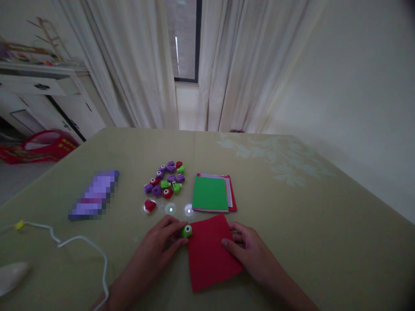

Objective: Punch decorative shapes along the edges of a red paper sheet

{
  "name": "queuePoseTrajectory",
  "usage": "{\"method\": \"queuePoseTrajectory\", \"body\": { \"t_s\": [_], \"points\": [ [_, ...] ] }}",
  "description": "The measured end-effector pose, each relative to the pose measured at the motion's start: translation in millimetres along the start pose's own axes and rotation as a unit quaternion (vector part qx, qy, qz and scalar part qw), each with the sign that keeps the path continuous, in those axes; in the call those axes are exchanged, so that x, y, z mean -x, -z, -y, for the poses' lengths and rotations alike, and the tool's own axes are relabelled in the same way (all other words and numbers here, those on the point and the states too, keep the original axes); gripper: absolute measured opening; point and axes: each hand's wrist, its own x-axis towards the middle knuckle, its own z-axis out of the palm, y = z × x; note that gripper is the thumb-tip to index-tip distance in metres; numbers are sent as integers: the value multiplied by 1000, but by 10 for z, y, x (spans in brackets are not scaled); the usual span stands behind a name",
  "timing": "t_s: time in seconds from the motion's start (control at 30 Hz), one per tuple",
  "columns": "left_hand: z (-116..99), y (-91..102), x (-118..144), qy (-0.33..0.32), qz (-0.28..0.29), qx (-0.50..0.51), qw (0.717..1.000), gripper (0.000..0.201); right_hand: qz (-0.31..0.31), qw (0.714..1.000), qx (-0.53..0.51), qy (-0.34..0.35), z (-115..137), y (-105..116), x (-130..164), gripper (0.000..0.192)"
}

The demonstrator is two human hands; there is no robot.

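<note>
A small green craft punch (186,231) is pinched between the thumb and fingers of my left hand (162,240). It meets the upper left edge of a square red sheet of paper (212,255); whether the edge lies inside its slot I cannot tell. On the sheet's right side, my right hand (245,245) grips the edge with the thumb on top and the fingers partly hidden beneath. Beyond my hands lies a loose cluster of purple, red and green punches (166,193). One red punch (149,205) sits nearer, apart from the others.
A stack of coloured paper with a green sheet (210,193) on top lies past the red sheet. To the left are a blurred purple object (95,195) and a white cable (81,237). The table (308,224) reaches back towards the curtains (136,65).
</note>
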Motion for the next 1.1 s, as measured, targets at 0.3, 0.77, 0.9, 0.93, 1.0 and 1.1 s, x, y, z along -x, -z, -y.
{"method": "queuePoseTrajectory", "body": {
  "t_s": [0.3,0.77,0.9,0.93,1.0,1.1],
  "points": [
    [-44,29,-15,-10,33,9,999,28,25,1000,-15,-3,100,20,37,51],
    [-57,63,-16,6,60,17,998,22,21,1000,-12,-1,64,30,45,49],
    [-73,77,-18,12,65,13,998,22,15,1000,-5,6,68,27,36,48],
    [-78,79,-18,12,64,12,998,23,17,1000,-8,4,71,25,34,48],
    [-83,80,-18,11,60,12,998,23,23,1000,-14,0,83,20,36,48],
    [-78,72,-18,12,57,15,998,22,24,1000,-14,-4,113,11,50,48]
  ]
}}
